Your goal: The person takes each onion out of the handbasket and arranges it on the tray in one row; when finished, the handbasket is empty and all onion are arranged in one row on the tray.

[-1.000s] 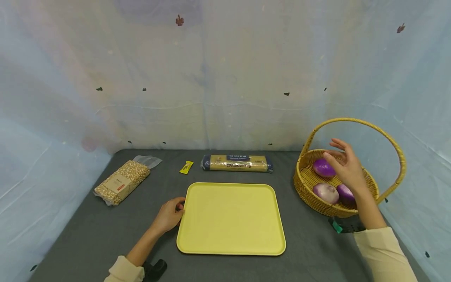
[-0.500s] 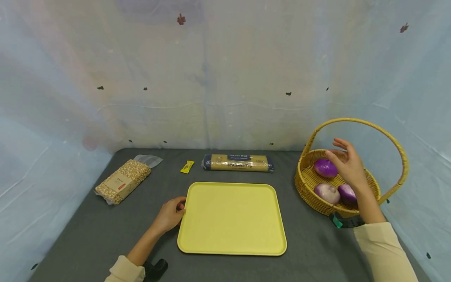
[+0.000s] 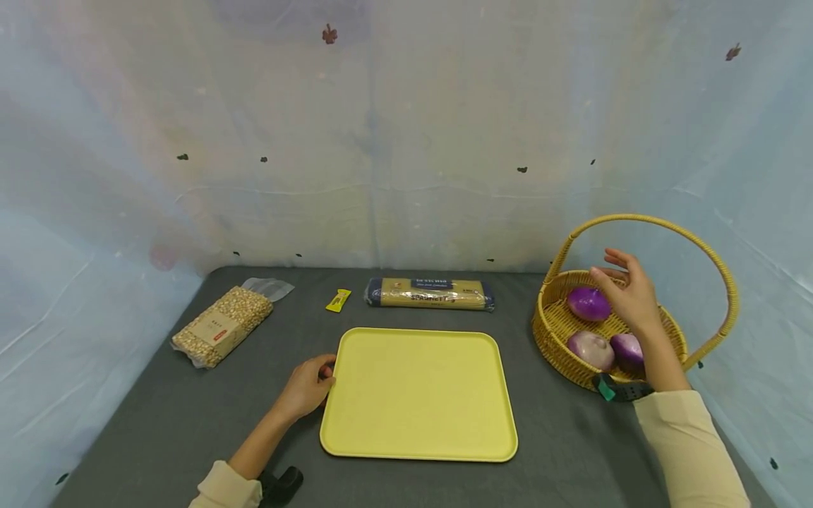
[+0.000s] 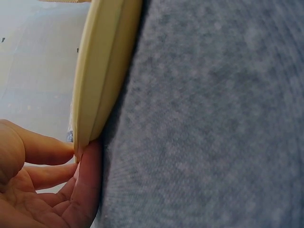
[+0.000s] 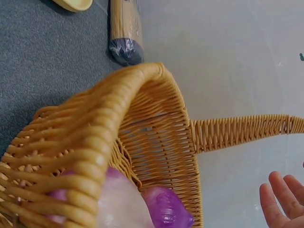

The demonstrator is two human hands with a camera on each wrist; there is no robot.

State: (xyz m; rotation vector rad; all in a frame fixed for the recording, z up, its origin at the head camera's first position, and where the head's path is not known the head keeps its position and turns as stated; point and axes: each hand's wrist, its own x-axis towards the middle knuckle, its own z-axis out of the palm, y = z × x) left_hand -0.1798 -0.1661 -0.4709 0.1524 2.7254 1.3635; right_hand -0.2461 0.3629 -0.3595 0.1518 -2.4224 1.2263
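At its left edge, a yellow tray (image 3: pixel 419 395) is pinched between the thumb and fingers of my left hand (image 3: pixel 306 386); the left wrist view shows the fingertips (image 4: pixel 61 151) on its rim. Over the wicker basket (image 3: pixel 545 330) at the right, beneath its arched handle, my right hand (image 3: pixel 629 293) holds nothing, its fingers loosely bent. Inside the basket lie a bright purple onion (image 3: pixel 588 304), a paler onion (image 3: pixel 591 350) and another purple onion (image 3: pixel 627 351), partly hidden by my right forearm.
Behind the tray lies a spaghetti pack (image 3: pixel 429 293), with a small yellow wrapped packet (image 3: pixel 339 300) to its left. A vacuum bag of pale kernels (image 3: pixel 222 327) sits at the table's left side. A curtain (image 3: pixel 406 141) hangs behind the grey table (image 3: pixel 190 437).
My right wrist has risen slightly, the hand staying over the basket. My left hand keeps its pinch on the tray, and the objects lie as before.
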